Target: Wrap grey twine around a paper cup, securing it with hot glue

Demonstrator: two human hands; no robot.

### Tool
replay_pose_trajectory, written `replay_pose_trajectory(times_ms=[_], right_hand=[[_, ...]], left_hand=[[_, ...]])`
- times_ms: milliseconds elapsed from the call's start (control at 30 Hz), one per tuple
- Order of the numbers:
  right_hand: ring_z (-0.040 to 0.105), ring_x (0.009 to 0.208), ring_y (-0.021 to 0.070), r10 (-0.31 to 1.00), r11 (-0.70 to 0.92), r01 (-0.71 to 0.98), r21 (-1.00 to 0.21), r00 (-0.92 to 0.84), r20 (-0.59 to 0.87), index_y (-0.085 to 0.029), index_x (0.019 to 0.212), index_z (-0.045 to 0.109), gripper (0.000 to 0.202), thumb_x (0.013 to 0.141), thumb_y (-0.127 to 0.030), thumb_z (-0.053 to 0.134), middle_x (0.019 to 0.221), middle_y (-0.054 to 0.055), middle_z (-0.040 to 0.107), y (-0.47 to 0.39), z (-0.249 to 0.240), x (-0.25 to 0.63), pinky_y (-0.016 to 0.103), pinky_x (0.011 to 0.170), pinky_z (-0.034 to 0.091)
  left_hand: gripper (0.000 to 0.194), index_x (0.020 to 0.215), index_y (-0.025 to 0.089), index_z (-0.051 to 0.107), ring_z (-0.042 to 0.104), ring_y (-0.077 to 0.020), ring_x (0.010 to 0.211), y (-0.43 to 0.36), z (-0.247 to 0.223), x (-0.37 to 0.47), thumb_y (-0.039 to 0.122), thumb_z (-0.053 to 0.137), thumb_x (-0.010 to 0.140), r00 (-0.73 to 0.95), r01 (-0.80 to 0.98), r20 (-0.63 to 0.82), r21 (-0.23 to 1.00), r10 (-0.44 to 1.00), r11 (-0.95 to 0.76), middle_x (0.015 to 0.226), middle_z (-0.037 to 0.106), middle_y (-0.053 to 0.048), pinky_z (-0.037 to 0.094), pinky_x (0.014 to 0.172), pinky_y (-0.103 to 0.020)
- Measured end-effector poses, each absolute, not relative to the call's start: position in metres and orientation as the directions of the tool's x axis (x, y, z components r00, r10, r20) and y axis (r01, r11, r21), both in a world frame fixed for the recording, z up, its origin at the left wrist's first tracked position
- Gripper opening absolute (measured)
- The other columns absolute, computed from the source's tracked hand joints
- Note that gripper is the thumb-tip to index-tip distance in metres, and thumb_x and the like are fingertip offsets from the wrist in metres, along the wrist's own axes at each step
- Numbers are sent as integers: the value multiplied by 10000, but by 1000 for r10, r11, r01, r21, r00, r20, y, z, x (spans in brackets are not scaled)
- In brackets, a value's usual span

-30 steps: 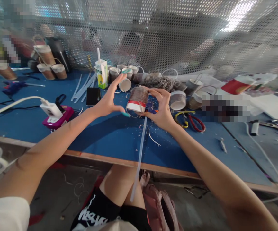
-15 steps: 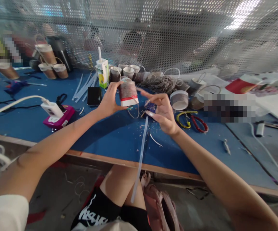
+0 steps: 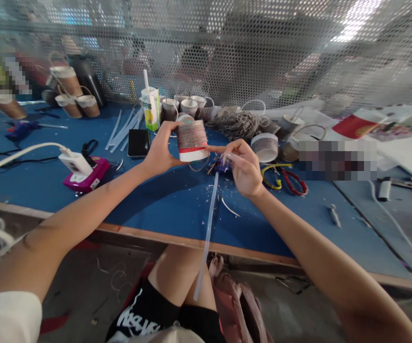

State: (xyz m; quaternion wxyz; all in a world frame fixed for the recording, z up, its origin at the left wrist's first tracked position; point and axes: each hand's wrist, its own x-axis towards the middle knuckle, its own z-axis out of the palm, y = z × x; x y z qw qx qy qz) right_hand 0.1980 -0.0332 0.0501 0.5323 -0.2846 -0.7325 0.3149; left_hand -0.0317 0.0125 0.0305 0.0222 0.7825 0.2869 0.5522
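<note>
My left hand (image 3: 162,147) is closed around a paper cup (image 3: 192,138), fingers at its upper left and thumb beneath. Grey-brown cord is wound about the cup, leaving a red stripe and a white band bare at the lower end. A loose loop of cord (image 3: 201,166) hangs below it. My right hand (image 3: 243,167) holds nothing that I can see; its index finger reaches left and touches the cup near the red stripe. Behind and below that hand lies a blue glue gun (image 3: 223,164), partly hidden. A long translucent glue stick (image 3: 211,209) extends from it over the table edge.
Along the back stand cord-wrapped cups (image 3: 189,108), a drink carton (image 3: 151,109) and a heap of cord (image 3: 239,123). A phone (image 3: 138,143) and a pink power adapter (image 3: 95,174) lie left. Yellow-handled (image 3: 272,178) and red-handled (image 3: 295,183) tools lie right.
My right index finger has come down against the cup's red stripe, and the thumb has drawn up closer to the other fingers. The cup has shifted slightly in my left hand.
</note>
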Motion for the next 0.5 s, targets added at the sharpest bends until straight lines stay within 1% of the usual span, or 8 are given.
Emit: replay_pose_trajectory(times_ms=[67,133,233,333,400,433,500], right_hand=[[686,972,293,773,613,1,-790,-206,599,-241,757,418,334,804,-551,534,768,40,661,-32,52,196,454,855,487],[700,911,287,778,620,6,-785,-136,614,-245,720,420,361,793,-585,516,685,26,623,-32,54,196,438,809,502],[706,829,273,739,672,48,-739,21,673,-255,688,419,356,797,-590,476,657,20,623,-31,56,196,455,808,520],[700,784,271,654,745,29,-666,163,739,-261,712,422,274,805,-506,504,693,20,651,-31,56,194,491,831,523],[698,822,287,597,798,-20,-602,168,785,-266,751,437,229,795,-472,526,752,24,667,-33,56,191,524,857,513],[696,865,298,582,812,-38,-583,136,801,-269,767,444,224,791,-475,530,786,28,672,-35,55,190,539,878,504],[688,921,313,594,804,-55,-592,27,804,-273,775,453,235,789,-495,530,824,33,676,-40,54,188,558,901,489]], left_hand=[[810,1230,260,439,594,-247,1088,12,31,-32,655,777,609,224,413,841,375,492,-830,1164,566,-83,520,949,-443],[799,1217,265,455,600,-242,1071,11,32,-32,682,761,607,211,398,835,402,508,-825,1152,573,-80,529,928,-431],[793,1205,273,466,613,-238,1052,11,32,-33,696,757,600,209,382,833,412,512,-827,1144,588,-72,547,908,-432],[849,1246,286,445,611,-261,1111,14,31,-35,704,764,580,245,394,825,395,509,-830,1205,596,-79,542,951,-456],[905,1295,288,413,586,-284,1187,16,28,-37,726,749,577,260,412,820,384,511,-826,1292,570,-106,522,995,-479],[933,1313,283,401,566,-296,1223,17,27,-37,740,740,573,261,421,819,380,511,-824,1334,546,-122,509,1014,-492],[972,1321,262,399,524,-319,1277,19,25,-38,768,726,558,256,440,821,371,510,-818,1383,505,-147,488,1040,-517]])
